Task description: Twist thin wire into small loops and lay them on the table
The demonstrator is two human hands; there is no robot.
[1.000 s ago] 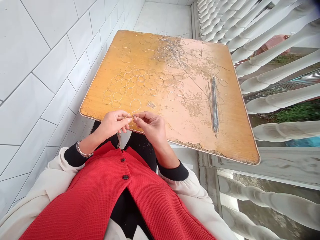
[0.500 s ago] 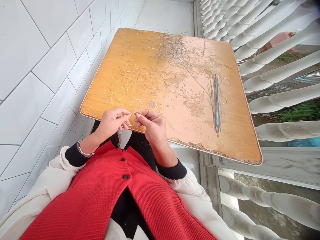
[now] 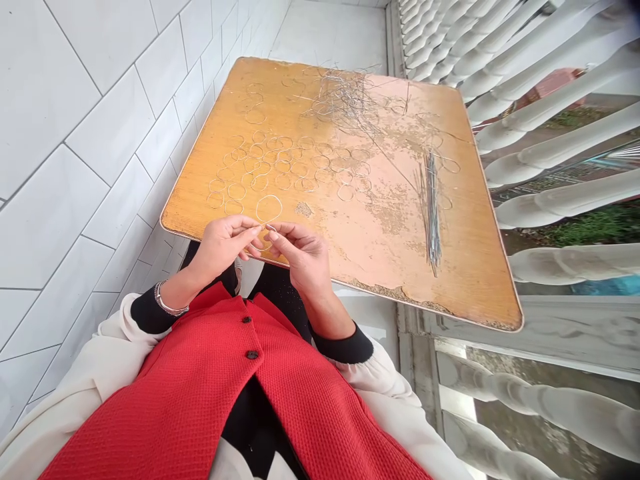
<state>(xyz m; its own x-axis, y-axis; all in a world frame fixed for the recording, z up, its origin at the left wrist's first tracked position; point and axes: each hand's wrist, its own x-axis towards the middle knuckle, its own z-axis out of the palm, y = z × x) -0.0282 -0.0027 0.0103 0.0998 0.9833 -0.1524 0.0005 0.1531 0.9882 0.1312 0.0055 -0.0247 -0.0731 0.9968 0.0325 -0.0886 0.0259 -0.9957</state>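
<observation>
Over the near edge of the table, my left hand [image 3: 229, 241] pinches a thin wire ring [image 3: 270, 196] between thumb and forefinger. My right hand [image 3: 303, 250] is closed on the same ring from the other side, thumb and forefinger meeting where the wire ends seem to cross. The ring's loop stands up just beyond my fingertips, and a second curve of wire shows below them. Past my hands lie several wire rings [image 3: 283, 165] spread flat in loose rows. Beside the held ring is a small patch of bare, chipped surface [image 3: 303, 209].
A tangled heap of wire [image 3: 347, 97] sits at the back of the worn wooden table [image 3: 197, 193]. On the right lies a bundle of straight wires [image 3: 433, 220]. A tiled wall [image 3: 120, 153] runs along the left, a white balustrade [image 3: 555, 207] along the right.
The ring's loop has shifted slightly left and nearer to me. My right hand has turned a little at the fingertips; my left hand stays in place.
</observation>
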